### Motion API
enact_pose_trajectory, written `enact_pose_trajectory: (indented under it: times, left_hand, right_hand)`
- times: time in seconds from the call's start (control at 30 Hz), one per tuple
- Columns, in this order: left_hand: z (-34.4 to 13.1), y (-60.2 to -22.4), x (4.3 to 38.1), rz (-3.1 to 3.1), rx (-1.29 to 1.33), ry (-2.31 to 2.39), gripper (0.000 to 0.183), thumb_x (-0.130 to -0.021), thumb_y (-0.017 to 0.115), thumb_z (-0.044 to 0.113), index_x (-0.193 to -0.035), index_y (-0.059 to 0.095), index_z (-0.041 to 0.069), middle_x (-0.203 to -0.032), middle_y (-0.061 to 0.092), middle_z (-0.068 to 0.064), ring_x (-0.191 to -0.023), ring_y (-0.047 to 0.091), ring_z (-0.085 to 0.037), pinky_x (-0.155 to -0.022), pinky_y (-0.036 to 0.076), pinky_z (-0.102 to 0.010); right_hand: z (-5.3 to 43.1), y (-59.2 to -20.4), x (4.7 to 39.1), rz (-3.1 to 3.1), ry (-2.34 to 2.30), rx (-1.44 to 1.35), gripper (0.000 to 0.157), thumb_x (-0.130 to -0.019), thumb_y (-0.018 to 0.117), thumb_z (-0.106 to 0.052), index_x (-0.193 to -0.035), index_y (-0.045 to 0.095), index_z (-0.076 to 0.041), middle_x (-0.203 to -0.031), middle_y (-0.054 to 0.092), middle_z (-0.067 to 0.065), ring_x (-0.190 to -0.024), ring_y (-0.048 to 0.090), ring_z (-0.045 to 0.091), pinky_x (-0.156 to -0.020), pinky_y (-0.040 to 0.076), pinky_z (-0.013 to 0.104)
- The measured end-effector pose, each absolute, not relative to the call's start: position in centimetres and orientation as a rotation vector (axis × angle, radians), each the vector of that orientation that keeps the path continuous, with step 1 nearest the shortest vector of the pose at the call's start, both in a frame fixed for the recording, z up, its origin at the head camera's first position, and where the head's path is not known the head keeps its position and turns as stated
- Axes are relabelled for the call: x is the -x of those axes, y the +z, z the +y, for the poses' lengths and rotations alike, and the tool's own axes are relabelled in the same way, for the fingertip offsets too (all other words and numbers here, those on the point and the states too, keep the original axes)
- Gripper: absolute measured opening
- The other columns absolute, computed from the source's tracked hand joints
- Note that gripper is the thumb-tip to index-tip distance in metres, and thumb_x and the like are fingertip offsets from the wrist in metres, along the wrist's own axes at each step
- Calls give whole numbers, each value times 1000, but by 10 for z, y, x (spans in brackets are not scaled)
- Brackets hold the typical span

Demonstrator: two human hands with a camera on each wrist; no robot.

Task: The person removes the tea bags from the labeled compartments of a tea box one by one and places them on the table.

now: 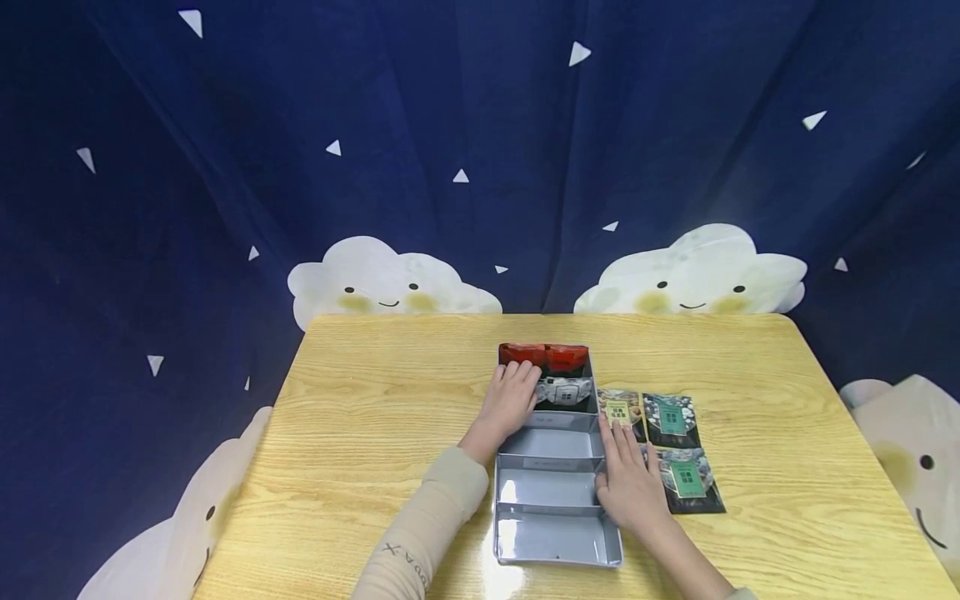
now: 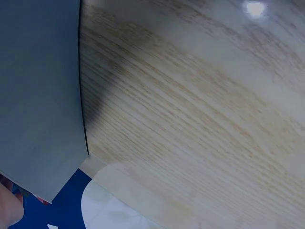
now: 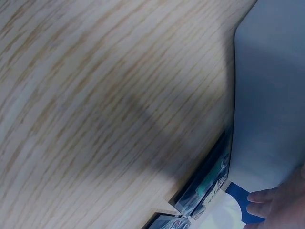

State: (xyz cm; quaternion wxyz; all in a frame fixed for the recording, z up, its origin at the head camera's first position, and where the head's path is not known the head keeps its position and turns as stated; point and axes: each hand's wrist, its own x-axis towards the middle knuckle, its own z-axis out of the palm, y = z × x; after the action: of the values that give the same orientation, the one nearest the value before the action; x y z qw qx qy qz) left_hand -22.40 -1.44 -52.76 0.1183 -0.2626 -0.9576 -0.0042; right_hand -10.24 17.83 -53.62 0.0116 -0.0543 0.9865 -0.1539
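Observation:
A grey divided box (image 1: 551, 533) stands lengthwise on the table. Red packets (image 1: 566, 358) fill its farthest compartment, and a silver-and-black packet (image 1: 564, 392) shows in the one before it. My left hand (image 1: 512, 400) reaches over the left wall, fingers bent down on the packets; its thumb and whatever lies beneath are hidden. In the left wrist view, part of that hand (image 2: 9, 207) shows at the box rim. My right hand (image 1: 632, 483) lies along the right wall with fingers extended, fingertips overlapping a yellow-label packet (image 1: 618, 408).
Right of the box, a black packet with a teal label (image 1: 671, 419) and another with a green label (image 1: 686, 481) lie flat on the wooden table (image 1: 360, 400). The three nearer compartments hold nothing. A dark blue curtain (image 1: 480, 100) hangs behind the table.

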Motion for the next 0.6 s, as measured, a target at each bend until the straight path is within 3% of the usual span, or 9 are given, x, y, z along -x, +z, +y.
enact_pose_trajectory:
  times: [0.6]
  left_hand:
    - [-19, -532, 215, -2709, 729, -57, 11, -90, 50, 22, -98, 57, 17, -96, 53, 3, -90, 48, -15, -84, 35, -31]
  right_hand:
    - [178, -534, 102, 3071, -491, 172, 78, -82, 50, -15, -148, 9, -10, -145, 25, 24, -133, 20, 41, -105, 8, 60]
